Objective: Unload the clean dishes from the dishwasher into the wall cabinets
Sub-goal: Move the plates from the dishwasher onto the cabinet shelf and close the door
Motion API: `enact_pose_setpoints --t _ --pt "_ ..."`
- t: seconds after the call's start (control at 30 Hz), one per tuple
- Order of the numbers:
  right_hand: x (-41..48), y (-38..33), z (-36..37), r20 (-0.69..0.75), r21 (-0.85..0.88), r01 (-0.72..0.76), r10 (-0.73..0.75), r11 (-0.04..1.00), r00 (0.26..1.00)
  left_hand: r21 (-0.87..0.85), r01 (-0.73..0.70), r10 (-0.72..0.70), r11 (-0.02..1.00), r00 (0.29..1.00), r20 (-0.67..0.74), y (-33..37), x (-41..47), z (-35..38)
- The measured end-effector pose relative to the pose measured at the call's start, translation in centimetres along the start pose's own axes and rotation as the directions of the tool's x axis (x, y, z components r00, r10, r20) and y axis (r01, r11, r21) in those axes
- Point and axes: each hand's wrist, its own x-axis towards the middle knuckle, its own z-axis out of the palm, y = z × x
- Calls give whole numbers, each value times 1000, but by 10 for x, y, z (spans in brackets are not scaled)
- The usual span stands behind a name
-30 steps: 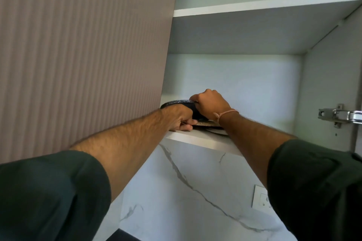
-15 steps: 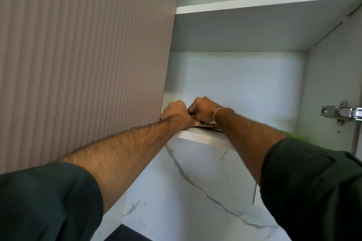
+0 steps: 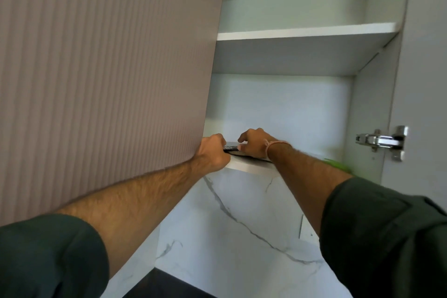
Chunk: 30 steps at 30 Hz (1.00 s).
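1. Left hand (image 3: pixel 212 152): fingers curled round the left rim of the plate (image 3: pixel 231 147), knuckles up against the edge of the door (image 3: pixel 108 68). I read it as a grip.
2. Right hand (image 3: pixel 256 143): bent fingers lie over the top of the plate, thumb at its near edge, so it pinches the rim. Pink wristband (image 3: pixel 275 144) on that wrist.
3. Plate: dark, speckled and flat. It lies on the bottom shelf (image 3: pixel 251 168) of the cabinet (image 3: pixel 367 109), at the left front corner, between my view of the two hands. A lighter edge shows right under it; I cannot tell if that is a second plate.
4. Both forearms reach up and in from below. Dark green sleeves (image 3: pixel 48 256) cover the upper arms.
5. A green thing (image 3: pixel 338 166) sits on the same shelf to the right, mostly hidden by the right arm; I cannot tell what it is.
6. Upper shelf (image 3: pixel 307 31) is white, seen from underneath.
7. The door on the left is ribbed, dull pink and closed. The right side of the cabinet is open, with a metal hinge (image 3: pixel 382 140) on its side wall.
8. Below the cabinet is a white marble wall (image 3: pixel 242 213) with grey veins, and a dark surface (image 3: pixel 164 285) at the bottom edge of the view.
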Motion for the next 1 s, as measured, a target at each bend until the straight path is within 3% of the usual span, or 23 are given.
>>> enact_pose_setpoints --t 0.27,0.67,1.0 --pt "-107 -13 -11 -76 56 -75 79 996 994 -22 -43 46 999 986 162 25 -81 -23" --pt "-258 -46 -53 -96 131 -80 93 988 991 90 -94 76 992 979 188 84 -198 -92" --pt "-412 -43 -70 -54 189 -49 61 981 997 193 -1 -52 981 962 267 144 -331 -111"
